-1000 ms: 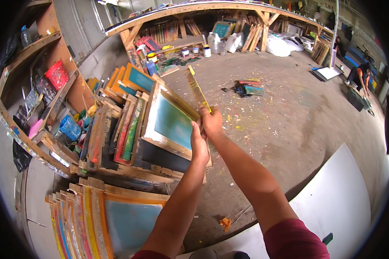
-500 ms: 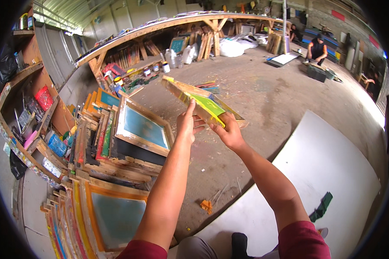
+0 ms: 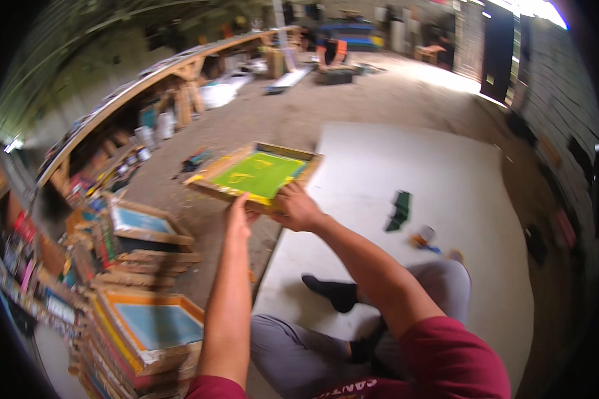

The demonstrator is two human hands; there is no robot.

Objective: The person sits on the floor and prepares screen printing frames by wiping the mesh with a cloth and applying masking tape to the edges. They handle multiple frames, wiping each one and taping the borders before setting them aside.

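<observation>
A wooden screen printing frame (image 3: 258, 174) is held out in front of me, its bright green mesh facing up and marked with yellow shapes. Yellow tape or paint lines parts of its wooden rim. My left hand (image 3: 239, 216) grips the near edge from below, thumb up along the side. On the near right corner, my right hand (image 3: 295, 205) is closed over the rim. The frame is off the ground, tilted slightly. Fingers under it are partly hidden.
Stacks of similar frames (image 3: 154, 326) stand at my left, one frame (image 3: 146, 223) on top. A white sheet (image 3: 446, 199) lies under my legs, with a dark green cloth (image 3: 398, 211) on it. Farther off, a person (image 3: 331, 52) crouches near a long wooden bench (image 3: 180, 65).
My view has swung right, bringing more of the white sheet and my legs in. The frame has tipped flatter, so its green face shows more fully. Both hands keep hold.
</observation>
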